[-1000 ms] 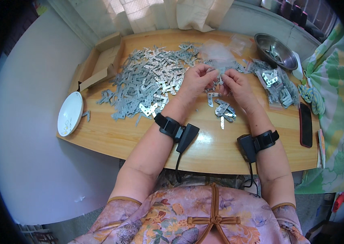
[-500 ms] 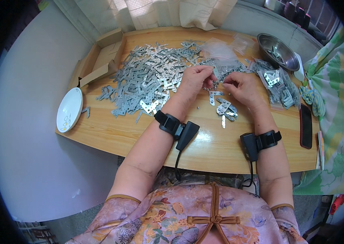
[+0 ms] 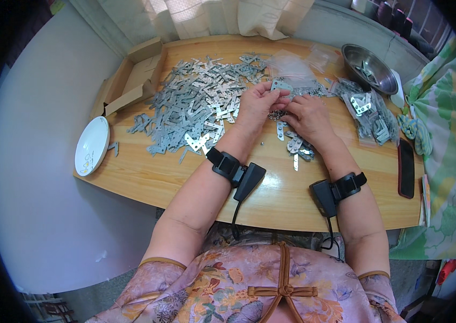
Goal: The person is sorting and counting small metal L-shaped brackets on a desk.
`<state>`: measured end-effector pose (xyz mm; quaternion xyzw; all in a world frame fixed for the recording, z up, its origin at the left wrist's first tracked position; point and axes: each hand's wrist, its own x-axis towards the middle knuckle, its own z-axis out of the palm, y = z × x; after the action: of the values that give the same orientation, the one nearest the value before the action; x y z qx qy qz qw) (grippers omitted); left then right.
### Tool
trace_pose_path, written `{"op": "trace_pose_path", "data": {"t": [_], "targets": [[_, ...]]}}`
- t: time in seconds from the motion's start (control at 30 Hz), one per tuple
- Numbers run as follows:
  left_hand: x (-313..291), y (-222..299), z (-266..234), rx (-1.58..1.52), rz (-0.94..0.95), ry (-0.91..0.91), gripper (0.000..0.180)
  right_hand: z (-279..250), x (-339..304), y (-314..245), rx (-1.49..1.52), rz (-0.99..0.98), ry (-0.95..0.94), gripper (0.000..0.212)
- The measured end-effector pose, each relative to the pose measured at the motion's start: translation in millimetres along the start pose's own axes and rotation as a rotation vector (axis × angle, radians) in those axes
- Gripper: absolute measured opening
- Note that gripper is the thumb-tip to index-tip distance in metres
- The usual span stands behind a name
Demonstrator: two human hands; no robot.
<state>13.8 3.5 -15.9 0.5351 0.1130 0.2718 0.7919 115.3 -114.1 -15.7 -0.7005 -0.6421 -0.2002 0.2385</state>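
My left hand (image 3: 258,105) pinches a small flat metal plate (image 3: 280,86) and holds it up over the wooden table (image 3: 147,177). My right hand (image 3: 307,114) is right beside it, fingers curled over a little heap of small screws (image 3: 277,114); whether it holds one I cannot tell. A few short metal strips (image 3: 297,145) lie just under my right wrist. Left of my hands spreads a big pile of flat metal brackets (image 3: 195,107). Both wrists wear black bands with small black devices.
An open cardboard box (image 3: 131,81) sits at the table's far left and a white plate (image 3: 92,145) at its left edge. A steel bowl (image 3: 369,67), clear bags of metal parts (image 3: 370,113) and a black phone (image 3: 405,168) lie on the right.
Both hands have stayed close together over the small parts; my left hand has lifted the metal plate a little higher.
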Motion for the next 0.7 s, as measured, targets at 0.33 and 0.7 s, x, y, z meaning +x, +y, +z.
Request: {"op": "trace_pose_path", "data": {"t": [0.33, 0.7], "targets": [[1.5, -3.6, 0.3, -0.029, -0.091, 0.025, 0.012, 3.5, 0.3, 8.4, -0.137, 0.012, 0.014, 0.007], [-3.2, -3.4, 1.7, -0.029, -0.130, -0.046, 0.016, 4.0, -1.2, 11.0, 0.027, 0.124, 0.123, 0.006]]}}
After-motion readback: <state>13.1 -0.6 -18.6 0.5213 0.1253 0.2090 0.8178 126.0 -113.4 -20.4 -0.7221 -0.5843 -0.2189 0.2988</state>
